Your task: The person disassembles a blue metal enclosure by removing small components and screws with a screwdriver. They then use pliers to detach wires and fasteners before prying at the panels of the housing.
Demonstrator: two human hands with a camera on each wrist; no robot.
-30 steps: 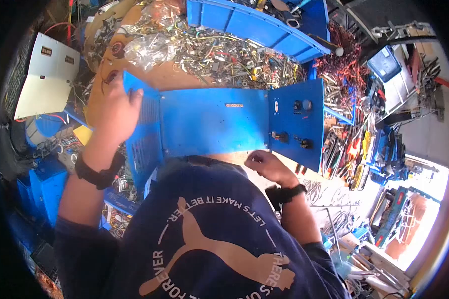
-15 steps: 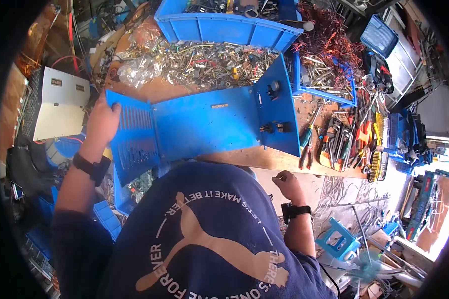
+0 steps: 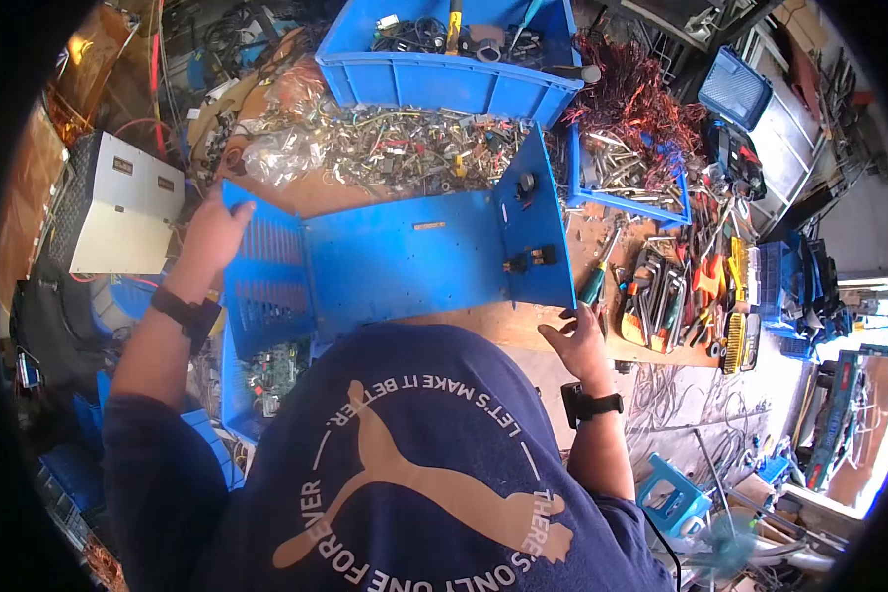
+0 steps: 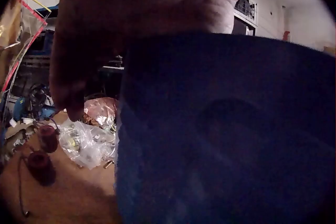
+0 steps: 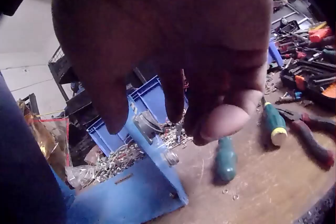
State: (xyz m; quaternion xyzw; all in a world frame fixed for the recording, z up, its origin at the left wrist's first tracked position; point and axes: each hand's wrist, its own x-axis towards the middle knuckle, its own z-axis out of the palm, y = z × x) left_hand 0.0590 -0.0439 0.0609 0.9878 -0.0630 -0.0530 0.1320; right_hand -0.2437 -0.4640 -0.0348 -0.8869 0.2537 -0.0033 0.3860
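Note:
A blue sheet-metal casing [image 3: 405,259] stands on the wooden table, with a slotted left panel and a right panel carrying knobs or switches. My left hand [image 3: 215,235] grips the top of the slotted panel, thumb inside and fingers over the outer side. In the left wrist view that blue panel [image 4: 226,129] fills much of the picture. My right hand [image 3: 584,350] holds nothing, its fingers apart and loosely bent at the table's front edge. Just beyond its fingertips lies a green-handled screwdriver [image 3: 593,284]. Red-handled pliers [image 5: 312,142] lie nearby in the right wrist view.
A large blue bin [image 3: 434,83] stands at the back behind a pile of small metal scraps [image 3: 395,148]. Hex keys [image 3: 651,296] and a yellow brush [image 3: 734,340] lie at the right. A smaller blue crate [image 3: 629,202] holds metal pieces.
The casing has turned and shifted left in view, my left hand staying on its slotted panel. My right hand has moved from the casing's front edge rightward, then up toward the screwdriver.

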